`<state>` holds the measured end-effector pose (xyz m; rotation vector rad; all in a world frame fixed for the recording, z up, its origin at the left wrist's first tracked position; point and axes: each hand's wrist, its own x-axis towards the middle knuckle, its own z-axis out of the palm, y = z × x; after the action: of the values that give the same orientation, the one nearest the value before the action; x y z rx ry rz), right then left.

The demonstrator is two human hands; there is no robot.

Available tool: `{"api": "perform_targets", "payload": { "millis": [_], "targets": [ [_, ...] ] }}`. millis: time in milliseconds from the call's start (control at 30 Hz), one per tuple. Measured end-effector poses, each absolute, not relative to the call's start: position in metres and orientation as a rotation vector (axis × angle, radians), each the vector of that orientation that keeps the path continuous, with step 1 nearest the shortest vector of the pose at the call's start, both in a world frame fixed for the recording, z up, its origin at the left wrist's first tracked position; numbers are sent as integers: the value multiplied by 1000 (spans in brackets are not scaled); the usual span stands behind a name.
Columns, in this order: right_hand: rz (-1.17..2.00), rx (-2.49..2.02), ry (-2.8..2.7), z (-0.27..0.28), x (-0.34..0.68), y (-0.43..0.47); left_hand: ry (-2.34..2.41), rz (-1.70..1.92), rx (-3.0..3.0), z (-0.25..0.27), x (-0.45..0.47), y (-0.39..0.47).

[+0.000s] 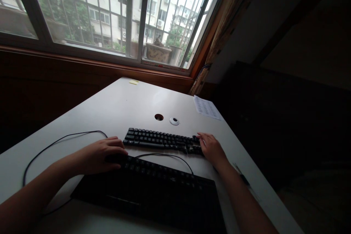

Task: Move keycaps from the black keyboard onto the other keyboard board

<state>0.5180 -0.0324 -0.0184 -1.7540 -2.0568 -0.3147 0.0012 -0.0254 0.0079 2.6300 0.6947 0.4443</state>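
A black keyboard [153, 199] lies tilted near the front of the white table, with rows of keys along its far side and its near part too dark to make out. My left hand [105, 155] is closed over its far left corner, thumb on the near side. Behind it, black keycaps [161, 141] form close rows on the tabletop, with gaps toward the right. At their right end my right hand [212, 150] has its thumb and fingertips drawn together at a dark keycap [195, 138]; the exact contact is partly hidden.
A thin black cable [60, 139] loops across the left of the white table [104, 108]. Farther back are a round hole [159, 117], a white ring-shaped cover [174, 121], a printed sheet [207, 108] and yellow notes [134, 82]. A slim object [244, 179] lies beside my right forearm.
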Motion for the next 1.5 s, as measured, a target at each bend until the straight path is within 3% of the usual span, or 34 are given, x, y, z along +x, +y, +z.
{"api": "perform_targets", "payload": {
  "millis": [833,1500],
  "targets": [
    [-286,-1881,-2067,-39,518,-9,715,460,2645,7,1,-26],
    [-228,-1962,-2176,-8,532,24,695,474,2650,6,0,-25]
  ]
}}
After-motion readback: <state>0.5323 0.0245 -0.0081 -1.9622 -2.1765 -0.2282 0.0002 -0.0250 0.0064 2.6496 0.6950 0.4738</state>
